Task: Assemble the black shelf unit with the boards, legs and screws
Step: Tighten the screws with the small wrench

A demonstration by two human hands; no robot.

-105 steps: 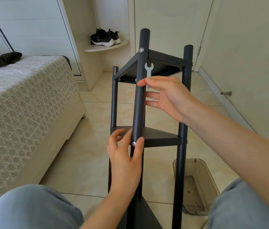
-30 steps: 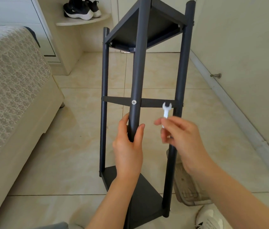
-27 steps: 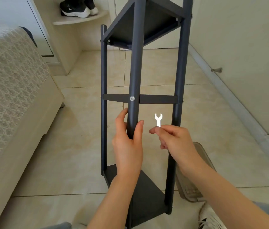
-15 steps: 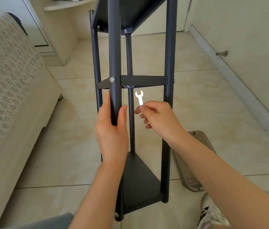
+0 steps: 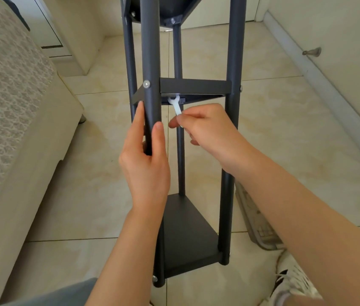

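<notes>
The black shelf unit (image 5: 226, 138) stands upright on the tiled floor, with round legs and three boards: bottom board (image 5: 185, 230), middle board (image 5: 194, 86), top board cut off at the frame's upper edge. My left hand (image 5: 146, 160) grips the near leg (image 5: 150, 51) just below a silver screw (image 5: 146, 84). My right hand (image 5: 205, 131) pinches a small white wrench (image 5: 176, 104), whose head sits under the middle board at the far leg's bracket.
A bed with a patterned cover (image 5: 9, 89) runs along the left. A translucent plastic tray (image 5: 256, 221) lies on the floor right of the shelf, behind my forearm. A wall with a doorstop (image 5: 311, 51) is on the right; my shoe (image 5: 294, 281) shows at lower right.
My right hand has raised the wrench from mid-air up to the underside of the middle board. My left hand keeps its hold on the near leg; the view has moved closer.
</notes>
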